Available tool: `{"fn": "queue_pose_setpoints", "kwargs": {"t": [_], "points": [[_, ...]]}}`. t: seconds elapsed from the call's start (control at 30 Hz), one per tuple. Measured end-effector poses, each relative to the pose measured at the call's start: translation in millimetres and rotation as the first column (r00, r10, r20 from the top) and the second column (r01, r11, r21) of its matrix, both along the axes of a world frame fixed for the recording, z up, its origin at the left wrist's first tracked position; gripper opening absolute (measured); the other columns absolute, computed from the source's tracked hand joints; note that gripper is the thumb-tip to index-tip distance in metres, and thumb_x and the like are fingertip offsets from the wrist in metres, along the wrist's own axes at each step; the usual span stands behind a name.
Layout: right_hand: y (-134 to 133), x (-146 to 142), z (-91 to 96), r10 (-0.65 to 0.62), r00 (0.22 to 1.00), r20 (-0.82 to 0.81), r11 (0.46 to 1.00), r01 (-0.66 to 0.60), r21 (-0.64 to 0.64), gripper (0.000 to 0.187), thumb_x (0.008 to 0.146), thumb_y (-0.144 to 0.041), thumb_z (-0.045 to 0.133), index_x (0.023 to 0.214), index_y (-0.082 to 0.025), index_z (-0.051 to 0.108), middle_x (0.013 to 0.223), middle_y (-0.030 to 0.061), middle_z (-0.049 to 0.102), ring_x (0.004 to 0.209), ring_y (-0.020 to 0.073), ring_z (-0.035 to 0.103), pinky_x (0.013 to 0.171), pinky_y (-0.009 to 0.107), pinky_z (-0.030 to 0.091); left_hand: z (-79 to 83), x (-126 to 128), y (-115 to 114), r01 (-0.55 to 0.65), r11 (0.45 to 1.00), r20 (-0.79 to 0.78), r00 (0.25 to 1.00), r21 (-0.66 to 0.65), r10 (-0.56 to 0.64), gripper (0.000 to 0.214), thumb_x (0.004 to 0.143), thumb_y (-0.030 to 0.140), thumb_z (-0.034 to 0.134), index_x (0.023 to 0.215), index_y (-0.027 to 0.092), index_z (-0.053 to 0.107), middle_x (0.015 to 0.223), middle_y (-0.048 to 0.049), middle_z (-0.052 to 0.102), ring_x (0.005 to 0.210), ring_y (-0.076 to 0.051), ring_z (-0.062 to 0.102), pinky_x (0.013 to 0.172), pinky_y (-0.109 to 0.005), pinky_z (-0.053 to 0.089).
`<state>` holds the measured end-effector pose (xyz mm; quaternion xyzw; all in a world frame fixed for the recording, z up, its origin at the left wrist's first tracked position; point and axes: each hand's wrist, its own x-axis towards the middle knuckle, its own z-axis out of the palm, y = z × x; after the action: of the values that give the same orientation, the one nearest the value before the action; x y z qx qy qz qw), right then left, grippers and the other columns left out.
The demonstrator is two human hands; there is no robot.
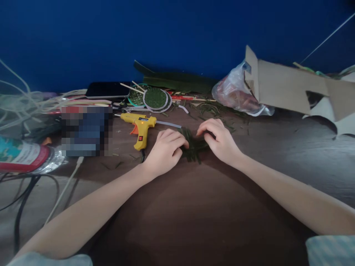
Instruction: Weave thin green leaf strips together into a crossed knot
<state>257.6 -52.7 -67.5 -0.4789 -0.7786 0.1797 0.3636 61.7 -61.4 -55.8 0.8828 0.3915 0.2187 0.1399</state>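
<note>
A small criss-cross weave of dark green leaf strips (193, 147) lies on the table between my two hands. My left hand (166, 151) is at its left edge, with curled fingers on the strip ends. From the right, my right hand (222, 142) reaches over the other strip ends, its fingers bent and closed on them. The exact grip of both hands is partly hidden. Just left of my left hand lies a yellow glue gun (142, 127) with an orange trigger, a lit orange light and a glue stick (169, 124) out of its back.
Behind are round green pads with pale rims (155, 99), a phone (108, 89), long leaves (177, 83) and scraps. A clear plastic bag (235, 90) and cut cardboard (291, 85) stand right. Left are a blurred-out device (88, 129), a bottle (24, 155) and cables (18, 221).
</note>
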Motion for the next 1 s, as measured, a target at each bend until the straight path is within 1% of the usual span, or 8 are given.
{"fn": "queue_pose_setpoints", "kwargs": {"t": [0.07,0.13,0.37,0.53,0.63,0.7,0.8,1.0], "points": [[1.2,0.7,-1.1,-0.020,0.999,-0.029,1.000,0.020,-0.008,0.025,0.069,-0.001,0.037,0.071,-0.021,0.052,0.081,0.0033,0.058,0.083,0.0197,0.050,0.079,0.036,0.038,-1.0,-0.6,-0.3,0.044,0.999,-0.014,0.999,0.005,-0.043,0.027,0.073,0.001,0.040,0.080,0.019,0.059,0.087,-0.0001,0.062,0.091,-0.018,0.049,0.084,-0.033,0.034],[1.8,1.0,-0.9,-0.024,0.999,-0.044,1.000,0.024,-0.009,0.026,0.069,-0.001,0.037,0.071,-0.021,0.052,0.080,0.0031,0.058,0.083,0.0195,0.050,0.079,0.036,0.038,-1.6,-1.4,-0.4,0.056,0.998,-0.022,0.998,0.005,-0.056,0.028,0.072,0.000,0.040,0.081,0.019,0.059,0.088,-0.0005,0.063,0.092,-0.018,0.050,0.085,-0.033,0.034],[0.0,2.5,8.3,0.102,0.994,-0.028,0.993,-0.103,-0.058,0.022,0.071,-0.004,0.041,0.065,-0.021,0.053,0.072,0.0019,0.059,0.077,0.0183,0.051,0.075,0.035,0.039,-0.7,-0.5,-0.2,0.015,1.000,-0.033,0.999,-0.026,-0.016,0.026,0.073,0.003,0.040,0.080,0.019,0.059,0.087,-0.0015,0.063,0.087,-0.018,0.052,0.079,-0.032,0.037],[1.0,7.1,13.7,0.275,0.955,0.115,0.961,-0.268,-0.071,0.019,0.074,-0.008,0.044,0.066,-0.020,0.057,0.073,0.0017,0.060,0.076,0.0181,0.049,0.075,0.036,0.036,-0.8,-0.4,1.5,0.016,0.999,-0.005,1.000,-0.033,-0.016,0.023,0.074,0.006,0.041,0.077,0.019,0.060,0.085,-0.0009,0.065,0.083,-0.017,0.055,0.078,-0.032,0.038],[2.4,8.8,15.1,0.316,0.924,0.214,0.949,-0.305,-0.086,0.016,0.074,-0.011,0.047,0.066,-0.019,0.058,0.072,0.0016,0.061,0.077,0.0183,0.049,0.074,0.036,0.033,-0.6,-1.7,3.0,0.029,0.999,0.010,1.000,-0.045,-0.028,0.024,0.074,0.005,0.042,0.076,0.019,0.061,0.084,-0.0001,0.066,0.082,-0.016,0.056,0.080,-0.032,0.038],[3.1,9.2,15.1,0.319,0.917,0.241,0.948,-0.307,-0.088,0.015,0.075,-0.013,0.048,0.066,-0.019,0.058,0.072,0.0018,0.060,0.076,0.0183,0.048,0.073,0.036,0.033,-0.3,-2.4,3.2,0.036,0.998,0.002,0.999,-0.047,-0.036,0.024,0.074,0.005,0.042,0.076,0.019,0.061,0.085,-0.0001,0.066,0.083,-0.016,0.056,0.080,-0.032,0.039],[3.7,9.9,14.3,0.314,0.921,0.230,0.949,-0.304,-0.077,0.016,0.075,-0.014,0.049,0.066,-0.020,0.059,0.075,0.0023,0.059,0.079,0.0188,0.047,0.075,0.037,0.033,-0.3,-2.8,2.3,0.046,0.999,-0.030,0.998,-0.020,-0.046,0.025,0.074,0.005,0.042,0.078,0.019,0.061,0.087,-0.0009,0.065,0.083,-0.017,0.055,0.078,-0.031,0.039],[5.6,14.5,15.5,0.217,0.969,0.119,0.976,-0.215,-0.030,0.019,0.078,-0.014,0.046,0.067,-0.021,0.061,0.079,0.0032,0.058,0.082,0.0197,0.048,0.078,0.039,0.035,-0.8,-1.5,-3.7,0.092,0.994,-0.089,0.992,0.058,-0.086,0.024,0.077,0.008,0.042,0.083,0.019,0.062,0.087,-0.0027,0.064,0.083,-0.019,0.053,0.078,-0.033,0.040]]}}
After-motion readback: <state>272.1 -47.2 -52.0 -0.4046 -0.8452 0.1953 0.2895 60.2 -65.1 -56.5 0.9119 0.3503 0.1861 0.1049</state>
